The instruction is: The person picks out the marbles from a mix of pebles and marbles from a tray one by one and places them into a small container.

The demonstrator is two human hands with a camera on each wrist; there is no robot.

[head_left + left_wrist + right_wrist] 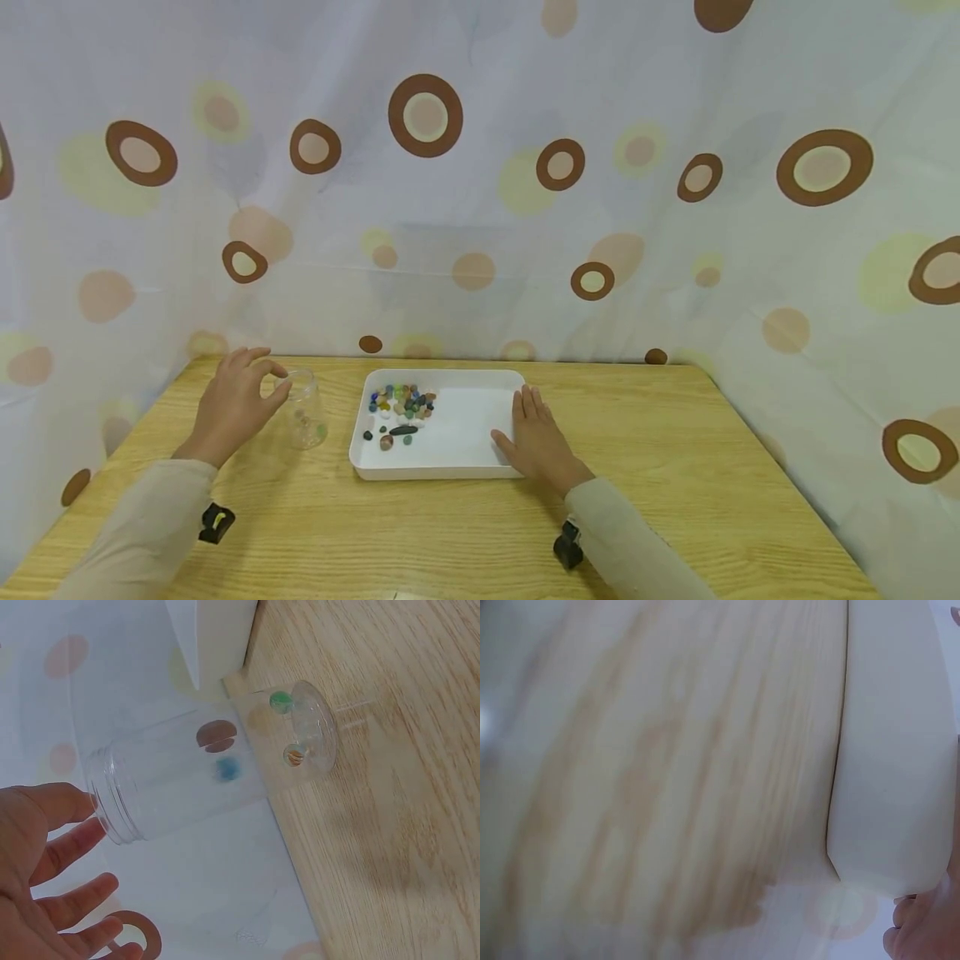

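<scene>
A clear jar (306,421) stands upright on the table at the left. In the left wrist view, a green marble (281,702) and an orange-striped marble (294,755) lie at its bottom, while a blurred blue marble (227,769) is in mid-air inside. My left hand (238,400) is at the jar's mouth, thumb and index finger parted, nothing between them. The white tray (472,429) has a cluster of colourful marbles and stones (408,402) in its left part. My right hand (542,442) rests on the tray's right edge with straight fingers.
A dark elongated stone (403,431) and several small round pieces lie near the tray's front left. The wooden table (660,467) meets a patterned curtain (480,208) along its back and sides. Black wrist cameras (217,523) are worn at both sleeves.
</scene>
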